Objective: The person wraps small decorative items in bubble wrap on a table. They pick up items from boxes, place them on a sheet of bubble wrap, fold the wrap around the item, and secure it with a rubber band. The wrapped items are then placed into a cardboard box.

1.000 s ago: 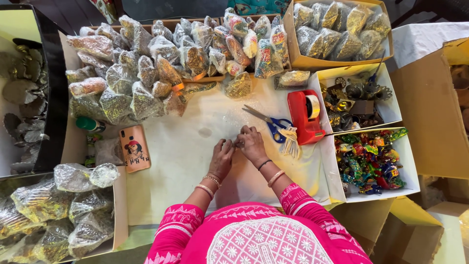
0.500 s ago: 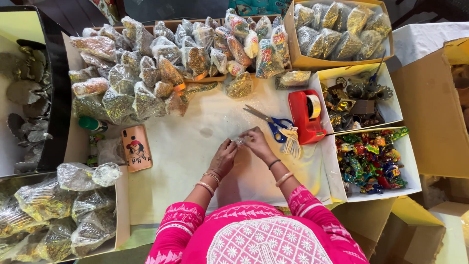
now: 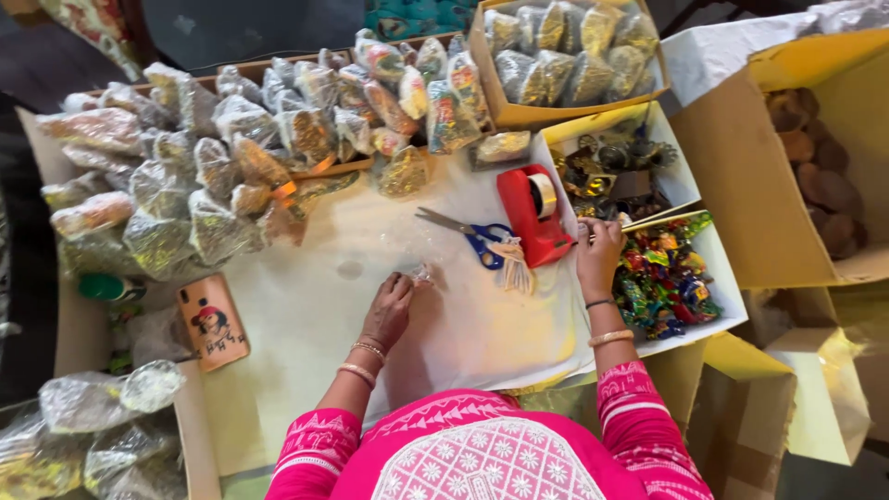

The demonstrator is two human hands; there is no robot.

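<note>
My left hand [image 3: 389,308] rests on the white table cover [image 3: 324,306], fingers pinched on a small clear plastic bag [image 3: 424,272] that is hard to make out. My right hand [image 3: 599,256] has reached right, to the edge of a white box of colourful wrapped sweets [image 3: 669,276], just beside the red tape dispenser [image 3: 531,214]. Its fingers are curled at the box rim; whether they hold anything is hidden. Blue-handled scissors [image 3: 468,231] and a small bunch of pale ties [image 3: 515,263] lie between my hands.
Many filled clear packets [image 3: 231,157] are piled at the back left. A cardboard box of packets [image 3: 569,51] sits at the back, a box of dark metal trinkets [image 3: 616,167] beside it. A phone [image 3: 213,321] lies left. More packets [image 3: 93,417] fill the near-left box. Open cartons [image 3: 815,167] stand right.
Both hands were together at the table's middle, working on the small bag. My right hand has moved right to the sweets box; my left stays on the bag.
</note>
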